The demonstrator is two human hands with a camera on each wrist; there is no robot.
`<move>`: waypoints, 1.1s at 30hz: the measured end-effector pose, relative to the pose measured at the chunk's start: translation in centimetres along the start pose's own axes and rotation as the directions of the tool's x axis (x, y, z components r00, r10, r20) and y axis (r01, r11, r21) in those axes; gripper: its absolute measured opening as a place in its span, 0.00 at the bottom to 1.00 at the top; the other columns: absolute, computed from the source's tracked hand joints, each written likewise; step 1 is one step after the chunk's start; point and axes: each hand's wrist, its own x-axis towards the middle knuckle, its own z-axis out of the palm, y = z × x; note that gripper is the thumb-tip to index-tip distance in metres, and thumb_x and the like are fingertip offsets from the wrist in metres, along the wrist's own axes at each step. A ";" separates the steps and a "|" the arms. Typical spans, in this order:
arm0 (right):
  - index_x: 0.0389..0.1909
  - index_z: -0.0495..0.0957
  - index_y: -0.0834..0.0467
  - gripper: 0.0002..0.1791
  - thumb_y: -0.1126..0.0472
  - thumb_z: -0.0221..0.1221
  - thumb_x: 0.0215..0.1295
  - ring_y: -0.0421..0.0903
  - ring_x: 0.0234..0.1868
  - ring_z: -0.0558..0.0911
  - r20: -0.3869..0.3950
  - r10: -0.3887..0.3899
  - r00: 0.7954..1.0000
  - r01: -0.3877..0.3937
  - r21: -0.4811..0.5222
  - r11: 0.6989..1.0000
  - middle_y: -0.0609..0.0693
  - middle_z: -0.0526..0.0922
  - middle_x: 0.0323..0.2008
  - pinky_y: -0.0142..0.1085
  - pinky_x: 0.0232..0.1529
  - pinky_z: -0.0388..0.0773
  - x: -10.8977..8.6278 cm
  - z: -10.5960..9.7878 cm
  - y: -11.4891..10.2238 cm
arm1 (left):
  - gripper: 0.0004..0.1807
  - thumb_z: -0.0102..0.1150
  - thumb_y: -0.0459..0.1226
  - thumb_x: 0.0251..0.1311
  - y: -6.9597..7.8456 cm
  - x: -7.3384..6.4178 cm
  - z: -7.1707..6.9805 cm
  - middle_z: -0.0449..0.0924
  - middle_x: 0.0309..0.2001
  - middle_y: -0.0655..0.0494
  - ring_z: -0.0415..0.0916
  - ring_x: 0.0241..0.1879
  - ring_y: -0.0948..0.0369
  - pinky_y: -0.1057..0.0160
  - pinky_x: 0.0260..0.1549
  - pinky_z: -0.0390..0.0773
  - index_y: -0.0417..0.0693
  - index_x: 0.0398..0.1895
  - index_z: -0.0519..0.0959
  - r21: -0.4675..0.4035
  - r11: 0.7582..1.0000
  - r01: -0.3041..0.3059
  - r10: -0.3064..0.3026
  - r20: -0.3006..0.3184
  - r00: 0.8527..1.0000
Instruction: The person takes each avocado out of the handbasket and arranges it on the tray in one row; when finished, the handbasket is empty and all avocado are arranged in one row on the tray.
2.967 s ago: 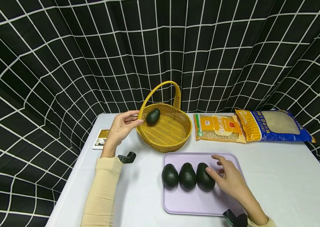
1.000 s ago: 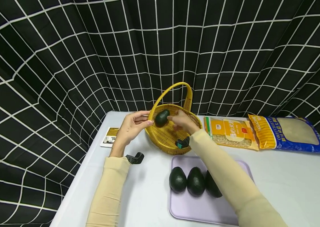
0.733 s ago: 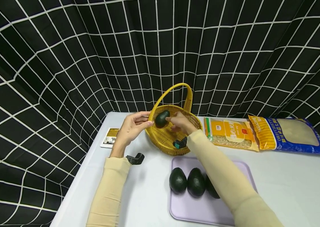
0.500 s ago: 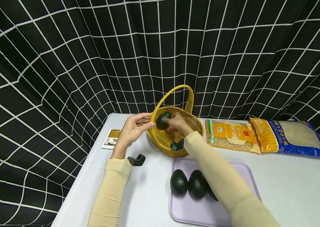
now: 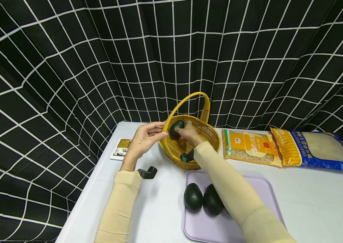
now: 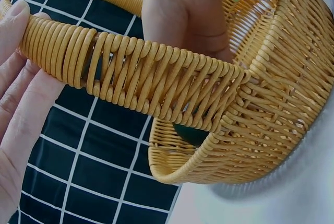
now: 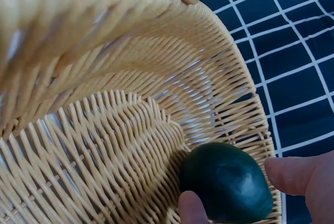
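My left hand (image 5: 144, 138) pinches the handle (image 6: 141, 75) of a yellow wicker basket (image 5: 174, 158) near its left base, thumb on one side and fingers on the other. Inside the basket, against its left wall, is a dark green avocado (image 7: 227, 182). My right hand (image 5: 188, 133) reaches into the basket and grips this avocado; in the right wrist view its thumb and a fingertip lie on opposite sides. On a lilac tray (image 5: 199, 229) in front sit more avocados (image 5: 193, 197), one mostly hidden under the right sleeve.
Right of the basket lie an orange bag (image 5: 252, 146) of grain-like food and a blue and yellow pasta bag (image 5: 320, 148). A small flat packet (image 5: 121, 148) lies left of the basket. Black cloth with a white grid (image 5: 189, 50) hangs behind the white table (image 5: 159, 209).
My right hand has gone from the rightmost avocado on the tray into the basket, to the avocado there, closing around it. The left hand keeps its hold on the handle. The head view has shifted slightly.
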 end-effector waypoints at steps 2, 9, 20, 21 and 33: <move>0.72 0.51 0.63 0.34 0.60 0.58 0.74 0.65 0.54 0.82 -0.014 -0.012 1.000 0.011 0.000 1.000 0.70 0.66 0.66 0.52 0.58 0.82 0.3 0.2 0.1 | 0.22 0.68 0.30 0.62 0.0 0.0 0.0 0.85 0.51 0.36 0.86 0.47 0.55 0.66 0.48 0.84 0.39 0.61 0.79 0.005 1.000 0.002 -0.002 -0.002 1.000; 0.74 0.52 0.58 0.36 0.59 0.59 0.73 0.64 0.54 0.80 -0.055 -0.057 0.997 0.054 -0.046 0.997 0.69 0.66 0.66 0.53 0.52 0.84 0.9 0.6 0.3 | 0.23 0.68 0.31 0.62 0.0 0.1 0.0 0.86 0.50 0.39 0.86 0.47 0.55 0.64 0.49 0.84 0.40 0.61 0.79 0.020 1.000 0.009 -0.008 -0.008 1.000; 0.71 0.54 0.54 0.35 0.58 0.62 0.70 0.64 0.58 0.79 -0.111 -0.033 0.993 0.024 -0.082 0.996 0.69 0.65 0.66 0.53 0.46 0.87 2.4 1.1 0.7 | 0.22 0.68 0.30 0.62 -0.1 -0.1 0.0 0.86 0.49 0.40 0.86 0.45 0.57 0.66 0.47 0.84 0.39 0.60 0.80 0.018 1.000 0.005 -0.005 -0.005 1.000; 0.70 0.55 0.54 0.35 0.59 0.62 0.70 0.64 0.58 0.80 -0.115 -0.030 0.993 0.021 -0.082 0.996 0.69 0.65 0.65 0.53 0.45 0.87 2.6 1.1 0.8 | 0.22 0.68 0.30 0.62 -0.2 -0.2 0.0 0.86 0.49 0.41 0.86 0.45 0.57 0.66 0.47 0.84 0.39 0.60 0.80 0.020 1.000 0.005 -0.005 -0.006 1.000; 0.68 0.55 0.55 0.35 0.56 0.64 0.69 0.60 0.51 0.81 -0.087 -0.088 0.992 0.079 -0.099 0.992 0.69 0.68 0.63 0.46 0.36 0.87 2.9 1.4 0.8 | 0.21 0.68 0.31 0.63 -0.3 0.0 -0.1 0.86 0.49 0.41 0.87 0.47 0.54 0.63 0.50 0.84 0.40 0.59 0.80 0.016 1.000 0.013 -0.013 -0.008 1.000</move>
